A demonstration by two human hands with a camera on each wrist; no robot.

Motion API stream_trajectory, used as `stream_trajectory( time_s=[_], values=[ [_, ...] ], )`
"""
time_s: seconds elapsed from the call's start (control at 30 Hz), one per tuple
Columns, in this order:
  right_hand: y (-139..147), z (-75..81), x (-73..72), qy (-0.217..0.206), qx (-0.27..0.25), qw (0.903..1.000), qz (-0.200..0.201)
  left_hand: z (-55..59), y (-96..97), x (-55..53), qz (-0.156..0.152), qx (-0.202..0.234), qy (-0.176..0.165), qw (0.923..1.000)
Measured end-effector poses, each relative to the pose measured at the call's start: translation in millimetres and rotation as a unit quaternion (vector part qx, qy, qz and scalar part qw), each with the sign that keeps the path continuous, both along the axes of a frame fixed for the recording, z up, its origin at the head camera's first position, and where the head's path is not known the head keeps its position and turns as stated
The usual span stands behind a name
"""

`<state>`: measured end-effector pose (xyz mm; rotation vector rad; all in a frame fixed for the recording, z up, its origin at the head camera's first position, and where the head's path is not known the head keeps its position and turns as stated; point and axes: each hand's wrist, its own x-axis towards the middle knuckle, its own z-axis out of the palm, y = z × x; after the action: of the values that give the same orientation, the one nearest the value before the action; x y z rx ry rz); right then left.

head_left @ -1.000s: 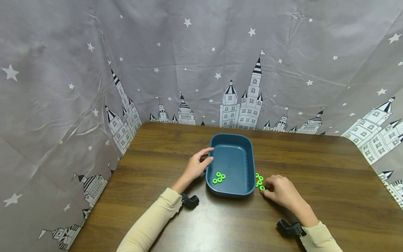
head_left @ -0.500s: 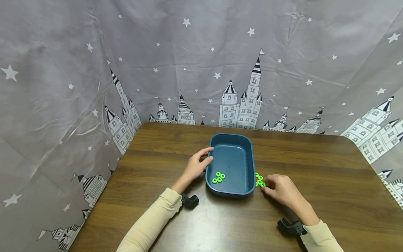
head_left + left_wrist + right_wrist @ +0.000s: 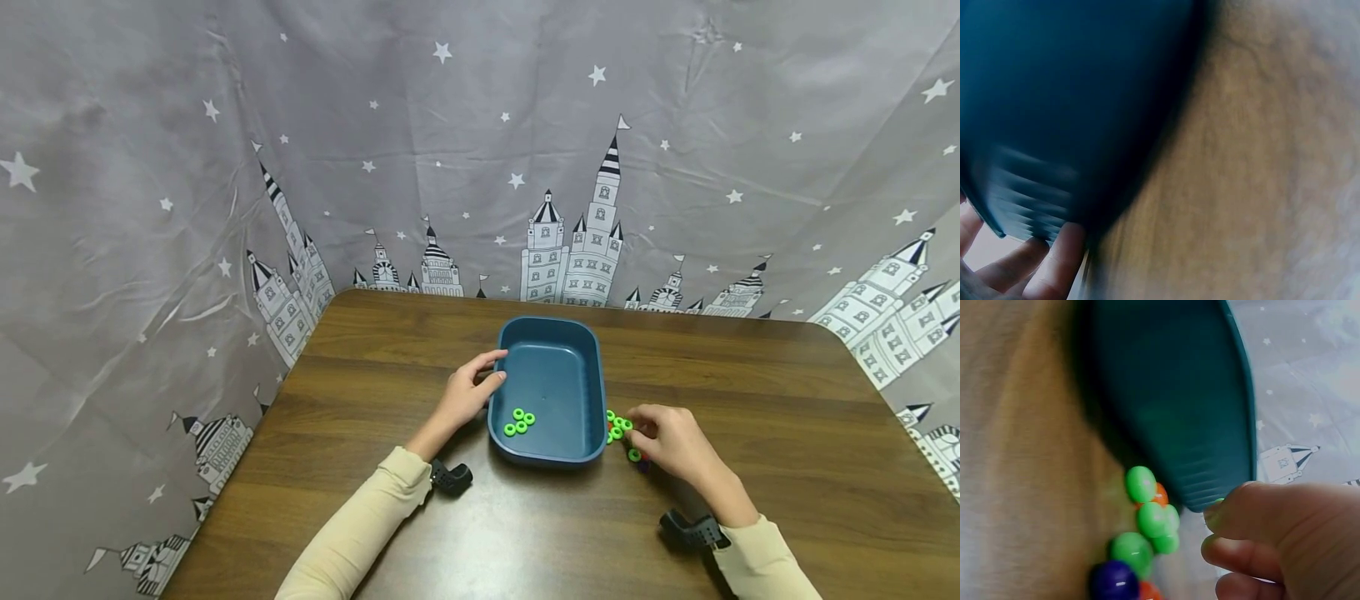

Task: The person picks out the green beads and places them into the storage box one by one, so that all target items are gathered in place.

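A dark blue plastic bin [image 3: 555, 450] stands on the table. My left hand [image 3: 467, 395] grips its left wall, with fingers [image 3: 1060, 262] against the ribbed outer side. Several bright green rings [image 3: 521, 427] lie on the bin's floor at the near left. Beyond the right wall, my right hand [image 3: 671, 440] pinches a green ring [image 3: 1217, 501] between thumb and finger, mostly hidden by them. Close by on the table is a cluster of green rings [image 3: 1150, 519] with an orange-red piece [image 3: 1161, 495] among them. Nearer me lie another green ring [image 3: 634, 455] and a purple piece [image 3: 1114, 581].
The brown wooden table [image 3: 405, 342] extends to both sides of the bin. Behind it hangs a grey curtain [image 3: 450, 167] printed with castles and stars. A black wrist strap [image 3: 452, 478] is on the left wrist, and another [image 3: 690, 533] on the right.
My right hand has shifted slightly away from me, along the bin's right side. A green ring and the purple piece have come into sight below it. The left hand holds its place.
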<state>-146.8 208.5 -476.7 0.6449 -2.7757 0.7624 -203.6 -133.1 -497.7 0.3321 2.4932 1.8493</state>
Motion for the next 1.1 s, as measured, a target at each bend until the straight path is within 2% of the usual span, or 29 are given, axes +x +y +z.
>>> stream_trajectory(
  time_s=[0.47, 0.7, 0.77, 1.0, 1.1],
  values=[
    [-12.0, 24.2, -15.5, 0.067, -0.040, 0.9969, 0.007, 0.9, 1.0, 0.5, 0.000, 0.011, 0.002, 0.9999],
    [-33.7, 35.6, -21.9, 0.063, -0.065, 0.9954, 0.031, 1.0, 3.3, 1.9, 0.009, 0.011, -0.002, 0.9999],
    [-40.7, 37.5, -23.4, 0.056, -0.071, 0.9952, 0.037, 4.7, 4.0, 4.3, 0.011, 0.007, -0.004, 0.9999],
    [-67.4, 39.6, -28.7, 0.012, -0.076, 0.9955, 0.054, 36.3, 4.0, 22.0, -0.003, 0.005, 0.001, 1.0000],
    [-76.9, 39.2, -30.3, 0.002, -0.071, 0.9955, 0.062, 38.8, 4.8, 24.1, 0.000, 0.008, 0.001, 1.0000]
  ],
)
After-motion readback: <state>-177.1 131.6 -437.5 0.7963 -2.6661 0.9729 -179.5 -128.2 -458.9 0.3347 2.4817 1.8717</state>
